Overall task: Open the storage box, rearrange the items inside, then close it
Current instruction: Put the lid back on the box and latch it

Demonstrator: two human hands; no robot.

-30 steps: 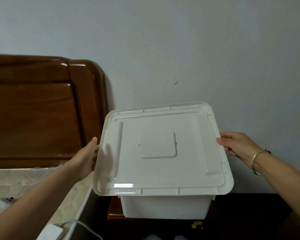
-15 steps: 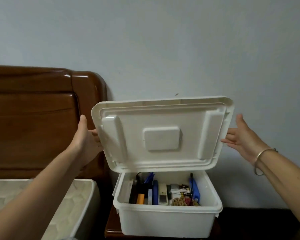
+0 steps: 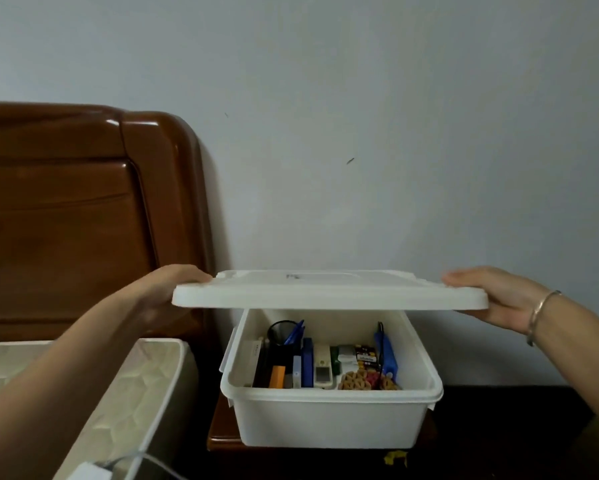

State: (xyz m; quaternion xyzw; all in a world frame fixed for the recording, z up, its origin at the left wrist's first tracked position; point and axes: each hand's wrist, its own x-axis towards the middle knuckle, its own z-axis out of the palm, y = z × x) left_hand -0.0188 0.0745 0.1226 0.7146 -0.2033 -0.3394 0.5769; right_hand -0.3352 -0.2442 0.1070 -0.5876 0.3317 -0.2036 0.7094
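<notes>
The left hand [image 3: 159, 292] grips the lid [image 3: 329, 296] at its 9 o'clock edge, the right hand [image 3: 495, 299] at 3 o'clock. The lid hangs level, apart from the rim of the storage box [image 3: 329, 420] at 6 o'clock. A mattress [image 3: 145, 375] lies near at the box's 9 o'clock.

White lid [image 3: 329, 296] and storage box [image 3: 329, 420], reddish-brown headboard [image 3: 66, 220], cream quilted mattress [image 3: 135, 393], pale blue-grey wall [image 3: 395, 98].

Lid [image 3: 329, 293] level above storage box [image 3: 329, 419], gripped between left hand [image 3: 163, 296] and right hand [image 3: 492, 301]; items [image 3: 322, 367] in storage box; storage box on nightstand [image 3: 221, 432]; mattress [image 3: 128, 386] to left; headboard [image 3: 66, 220] behind mattress.
</notes>
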